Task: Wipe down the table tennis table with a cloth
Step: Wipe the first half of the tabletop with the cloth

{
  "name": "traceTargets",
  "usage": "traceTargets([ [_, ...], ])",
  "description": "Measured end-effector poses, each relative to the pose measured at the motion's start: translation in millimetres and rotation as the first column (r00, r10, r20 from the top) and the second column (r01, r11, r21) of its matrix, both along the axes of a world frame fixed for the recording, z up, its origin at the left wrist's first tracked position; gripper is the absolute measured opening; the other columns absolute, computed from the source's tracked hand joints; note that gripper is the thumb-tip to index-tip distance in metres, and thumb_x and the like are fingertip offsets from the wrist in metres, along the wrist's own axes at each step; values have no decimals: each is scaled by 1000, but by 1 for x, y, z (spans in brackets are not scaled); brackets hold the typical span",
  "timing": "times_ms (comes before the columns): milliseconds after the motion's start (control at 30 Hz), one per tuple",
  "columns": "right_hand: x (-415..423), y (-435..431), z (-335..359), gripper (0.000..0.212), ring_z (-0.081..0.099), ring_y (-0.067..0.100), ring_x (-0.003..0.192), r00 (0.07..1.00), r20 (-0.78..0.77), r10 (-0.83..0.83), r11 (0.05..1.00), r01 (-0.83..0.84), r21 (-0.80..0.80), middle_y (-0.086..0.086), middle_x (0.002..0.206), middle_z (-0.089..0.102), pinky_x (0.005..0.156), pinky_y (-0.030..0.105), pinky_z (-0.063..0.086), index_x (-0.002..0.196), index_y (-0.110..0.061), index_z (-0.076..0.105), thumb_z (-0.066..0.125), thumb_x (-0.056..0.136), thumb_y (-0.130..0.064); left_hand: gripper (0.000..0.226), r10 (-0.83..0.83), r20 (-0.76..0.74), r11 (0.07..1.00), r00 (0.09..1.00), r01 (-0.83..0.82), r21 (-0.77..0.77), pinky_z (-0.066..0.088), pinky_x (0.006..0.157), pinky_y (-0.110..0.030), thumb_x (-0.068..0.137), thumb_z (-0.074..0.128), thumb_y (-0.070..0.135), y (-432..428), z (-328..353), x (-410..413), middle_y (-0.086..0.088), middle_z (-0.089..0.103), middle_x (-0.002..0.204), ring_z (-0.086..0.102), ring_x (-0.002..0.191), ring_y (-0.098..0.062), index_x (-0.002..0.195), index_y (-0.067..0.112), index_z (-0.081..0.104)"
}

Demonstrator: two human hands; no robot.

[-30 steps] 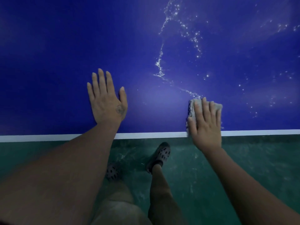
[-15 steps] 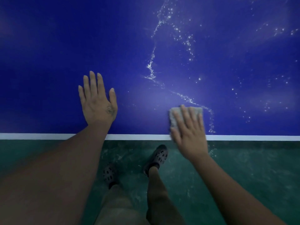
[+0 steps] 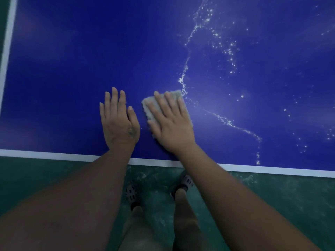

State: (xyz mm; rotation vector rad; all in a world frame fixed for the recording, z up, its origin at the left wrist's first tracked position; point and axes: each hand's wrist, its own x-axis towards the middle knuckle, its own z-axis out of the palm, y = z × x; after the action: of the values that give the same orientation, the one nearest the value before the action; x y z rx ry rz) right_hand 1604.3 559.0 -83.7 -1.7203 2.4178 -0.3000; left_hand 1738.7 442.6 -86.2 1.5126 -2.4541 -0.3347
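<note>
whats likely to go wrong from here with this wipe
1. The small cloth under the right hand sits just left of the water trail; strokes here may miss it or just smear droplets across the table.
2. The left hand lies flat right beside the cloth, so a leftward stroke may bump it.
3. The floor by the clogs looks wet: a slip is possible.

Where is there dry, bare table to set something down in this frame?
Dry and bare: the blue table left of the left hand, out to the white side line, and the stretch beyond that hand. Crowded: the narrow gap to the right hand pressing the cloth; water trails lie right of it.
</note>
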Motion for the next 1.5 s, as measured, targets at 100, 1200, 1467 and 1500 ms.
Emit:
traceTargets([
  [100,-62,8,-1,60,15,33,166,984,-63,-167,985,169,21,6,178,22,133,59,9,170,-27,29,34,114,-48,54,-2,-12,1000,1000,2,9,10,137,-49,115,37,26,0,0,-1,-9,28,178,17,168,-27,166,8,40],
  [1200,14,-52,-1,58,21,30,165,987,-38,153,988,-154,-19,3,176,28,132,61,14,168,-23,34,37,114,-41,61,66,129,998,989,-68,12,5,136,-56,115,32,37,-26,-3,61,-11,12,182,4,169,-34,172,19,25],
  [1467,-63,-29,5,62,4,31,167,885,-104,-454,882,463,85,4,181,10,132,62,6,173,-21,13,25,115,-40,60,68,129,998,989,-69,-3,6,136,-57,115,31,37,-24,-4,61,-11,11,182,4,169,-34,172,19,25],
  [1500,-41,-32,5,63,4,32,167,894,-120,-431,893,442,85,4,181,9,132,63,7,173,-20,13,26,115,-40,60,67,129,998,989,-67,-4,7,136,-57,115,30,36,-24,-4,62,-11,12,182,4,169,-34,172,19,25],
])
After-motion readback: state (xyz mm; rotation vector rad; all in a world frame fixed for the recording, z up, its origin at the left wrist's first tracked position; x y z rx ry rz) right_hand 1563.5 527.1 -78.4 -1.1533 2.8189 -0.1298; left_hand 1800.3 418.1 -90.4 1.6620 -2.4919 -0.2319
